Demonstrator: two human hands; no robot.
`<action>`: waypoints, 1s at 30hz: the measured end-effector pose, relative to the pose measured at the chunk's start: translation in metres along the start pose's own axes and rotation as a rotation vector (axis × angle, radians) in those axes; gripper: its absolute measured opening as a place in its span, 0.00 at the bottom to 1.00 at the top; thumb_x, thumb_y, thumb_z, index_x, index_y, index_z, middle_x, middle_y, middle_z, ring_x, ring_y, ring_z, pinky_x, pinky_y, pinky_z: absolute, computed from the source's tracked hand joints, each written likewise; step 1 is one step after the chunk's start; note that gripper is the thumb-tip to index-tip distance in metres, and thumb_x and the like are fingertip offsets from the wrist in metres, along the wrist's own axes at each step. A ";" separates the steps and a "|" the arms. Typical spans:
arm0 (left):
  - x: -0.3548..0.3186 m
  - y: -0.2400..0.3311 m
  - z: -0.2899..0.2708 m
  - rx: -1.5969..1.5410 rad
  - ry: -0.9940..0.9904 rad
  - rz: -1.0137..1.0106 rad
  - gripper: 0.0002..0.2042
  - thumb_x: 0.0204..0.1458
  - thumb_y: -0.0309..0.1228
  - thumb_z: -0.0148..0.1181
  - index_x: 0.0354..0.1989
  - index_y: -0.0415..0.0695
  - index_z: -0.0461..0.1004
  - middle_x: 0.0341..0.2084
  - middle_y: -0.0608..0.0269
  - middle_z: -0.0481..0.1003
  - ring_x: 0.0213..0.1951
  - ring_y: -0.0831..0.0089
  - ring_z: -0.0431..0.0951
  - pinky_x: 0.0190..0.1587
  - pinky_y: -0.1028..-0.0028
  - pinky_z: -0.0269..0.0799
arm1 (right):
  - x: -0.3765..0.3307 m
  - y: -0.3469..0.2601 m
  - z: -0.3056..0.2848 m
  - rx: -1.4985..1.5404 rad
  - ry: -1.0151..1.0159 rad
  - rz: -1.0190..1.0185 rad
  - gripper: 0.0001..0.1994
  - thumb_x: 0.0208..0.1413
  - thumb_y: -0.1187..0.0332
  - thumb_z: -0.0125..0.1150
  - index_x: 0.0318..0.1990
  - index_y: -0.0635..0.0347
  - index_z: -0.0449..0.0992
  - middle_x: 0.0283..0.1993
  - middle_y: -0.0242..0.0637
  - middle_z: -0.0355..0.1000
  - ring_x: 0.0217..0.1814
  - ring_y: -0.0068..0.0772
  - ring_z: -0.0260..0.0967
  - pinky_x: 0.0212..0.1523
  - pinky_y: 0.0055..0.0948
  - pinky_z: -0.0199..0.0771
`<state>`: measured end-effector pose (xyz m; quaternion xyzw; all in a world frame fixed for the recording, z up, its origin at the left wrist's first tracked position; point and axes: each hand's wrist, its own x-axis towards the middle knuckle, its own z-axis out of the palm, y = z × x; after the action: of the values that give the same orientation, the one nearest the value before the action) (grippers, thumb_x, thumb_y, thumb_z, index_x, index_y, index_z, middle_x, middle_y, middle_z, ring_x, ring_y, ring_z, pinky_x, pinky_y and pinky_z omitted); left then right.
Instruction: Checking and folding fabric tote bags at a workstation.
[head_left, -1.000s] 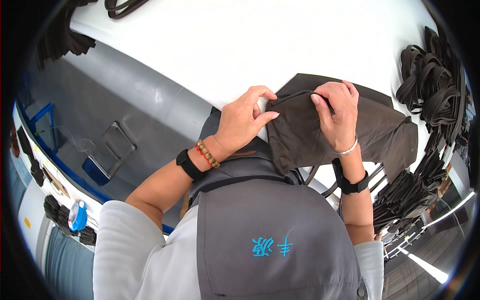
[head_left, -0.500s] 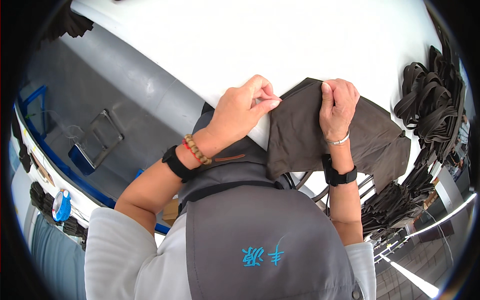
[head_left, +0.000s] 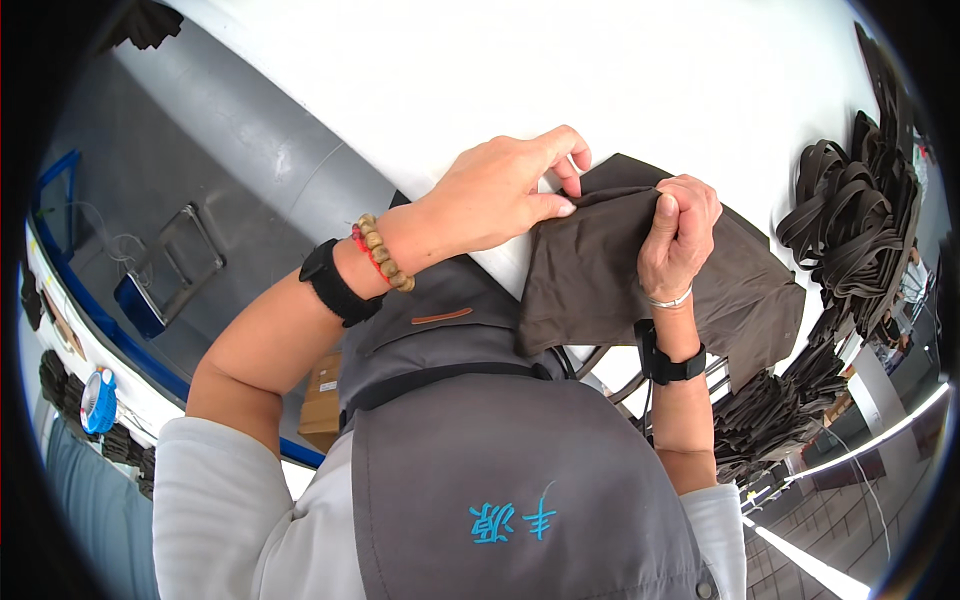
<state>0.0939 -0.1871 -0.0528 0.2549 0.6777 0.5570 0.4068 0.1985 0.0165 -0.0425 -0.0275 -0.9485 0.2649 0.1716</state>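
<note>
My left hand (head_left: 500, 195) pinches the upper edge of a dark brown fabric bag (head_left: 590, 280) between thumb and fingers. My right hand (head_left: 678, 235) grips the same edge a little to the right, fingers curled over it. The bag lies partly on the white table (head_left: 560, 70) and hangs over its near edge toward my grey apron (head_left: 480, 470). A bead bracelet and a black band sit on my left wrist, a black watch and a thin bangle on my right.
A pile of dark straps (head_left: 850, 220) lies on the table at the right, with more straps (head_left: 770, 420) hanging below the table edge. At the left are a grey floor, a blue-framed rack (head_left: 60, 200) and a cardboard box (head_left: 322, 400).
Both hands have slid up along the bag's top edge and closer together. The view has shifted, so the hands and bag sit higher and nearer.
</note>
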 end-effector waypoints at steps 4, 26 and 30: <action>0.001 -0.002 0.014 0.050 0.123 -0.061 0.13 0.52 0.28 0.61 0.44 0.43 0.67 0.30 0.62 0.80 0.26 0.69 0.75 0.29 0.71 0.68 | 0.003 0.007 0.003 -0.061 0.025 -0.001 0.04 0.60 0.71 0.55 0.32 0.57 0.71 0.31 0.36 0.71 0.39 0.40 0.67 0.48 0.38 0.60; -0.027 -0.017 0.055 0.203 0.489 0.048 0.14 0.46 0.24 0.68 0.39 0.43 0.69 0.29 0.66 0.80 0.14 0.81 0.63 0.19 0.78 0.63 | 0.002 0.011 0.016 -0.265 -0.143 0.105 0.10 0.54 0.61 0.63 0.27 0.53 0.72 0.32 0.31 0.68 0.39 0.37 0.63 0.48 0.40 0.57; -0.023 -0.013 0.053 0.184 0.465 0.020 0.13 0.47 0.25 0.68 0.38 0.43 0.69 0.28 0.67 0.79 0.14 0.81 0.63 0.19 0.78 0.62 | 0.004 0.013 0.018 -0.271 -0.116 0.095 0.10 0.54 0.60 0.63 0.27 0.52 0.71 0.32 0.31 0.67 0.38 0.38 0.63 0.47 0.41 0.57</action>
<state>0.1518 -0.1802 -0.0617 0.1626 0.7985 0.5405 0.2094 0.1881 0.0190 -0.0626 -0.0797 -0.9816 0.1432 0.0984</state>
